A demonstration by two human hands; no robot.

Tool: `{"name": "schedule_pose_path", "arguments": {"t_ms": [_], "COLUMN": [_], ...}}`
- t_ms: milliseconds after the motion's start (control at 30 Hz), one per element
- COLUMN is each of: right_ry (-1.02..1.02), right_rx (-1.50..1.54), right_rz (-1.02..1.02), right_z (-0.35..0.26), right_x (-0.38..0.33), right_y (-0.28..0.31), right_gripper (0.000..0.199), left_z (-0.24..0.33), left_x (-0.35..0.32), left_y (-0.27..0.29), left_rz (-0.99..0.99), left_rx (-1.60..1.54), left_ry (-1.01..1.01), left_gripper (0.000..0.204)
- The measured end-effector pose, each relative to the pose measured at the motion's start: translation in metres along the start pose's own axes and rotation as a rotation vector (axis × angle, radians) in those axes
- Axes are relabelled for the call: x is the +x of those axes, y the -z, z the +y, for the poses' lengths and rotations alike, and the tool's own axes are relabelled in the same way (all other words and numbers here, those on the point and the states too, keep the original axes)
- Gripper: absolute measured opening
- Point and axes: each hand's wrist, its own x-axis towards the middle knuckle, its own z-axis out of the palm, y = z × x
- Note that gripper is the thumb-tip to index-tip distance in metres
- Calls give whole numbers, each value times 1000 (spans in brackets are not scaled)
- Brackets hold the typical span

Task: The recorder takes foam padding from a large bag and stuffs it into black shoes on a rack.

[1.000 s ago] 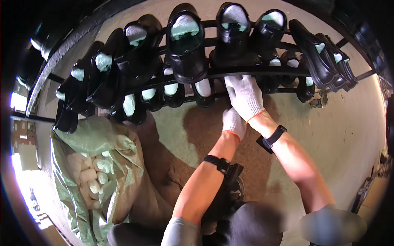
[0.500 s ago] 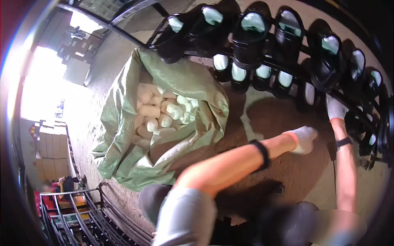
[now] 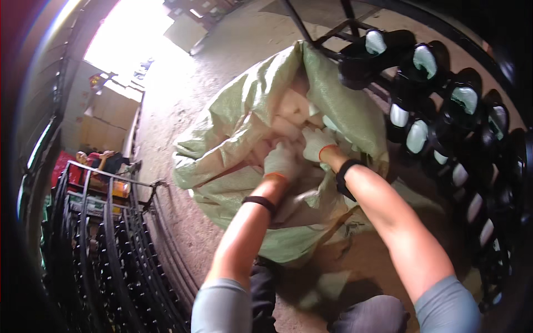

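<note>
Both my hands, in whitish knit gloves with orange cuffs, are down inside a large green woven sack [image 3: 244,122]. Pale, rounded stuffing pieces [image 3: 292,105] fill its opening. My left hand [image 3: 280,160] is curled among the pieces on the near side, its fingertips hidden and slightly blurred. Just to its right, my right hand [image 3: 317,143] has its fingers bent in against the pieces. Whatever either hand grips cannot be made out. A dark band circles each forearm.
A rack on the right carries several black shoes [image 3: 463,100] with whitish-green stuffing in their openings. Black metal racks [image 3: 111,250] stand at lower left. Beyond them a person [image 3: 105,164] sits near cardboard boxes [image 3: 108,119]. Bright light comes from the far left.
Both hands have left the shoe rack on the right and moved left into the sack. The view has swung, so the sack now sits nearer the middle.
</note>
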Motion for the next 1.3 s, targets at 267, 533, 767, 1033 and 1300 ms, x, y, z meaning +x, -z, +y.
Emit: {"name": "schedule_pose_path", "arguments": {"t_ms": [267,533,767,1033,1300], "right_ry": [220,223,-55,-205,-627], "right_rx": [205,853,833,614,1507], "right_rz": [43,97,330,580,794], "right_z": [59,5,48,41,39], "right_x": [-52,-154,-315,-423,-539], "right_y": [-80,29,146,231,215], "right_gripper": [56,49,44,46,42], "left_z": [66,13,64,199,321], "left_x": [-57,-103,-146,-197,-266], "left_y": [17,15,58,171,123], "left_rz": [-53,-137,276,-837,-1285], "left_rx": [188,1,-272,-1285,-915], "left_ry": [-37,-84,-469,-1006,-1306], "left_gripper": [35,39,82,92,72]}}
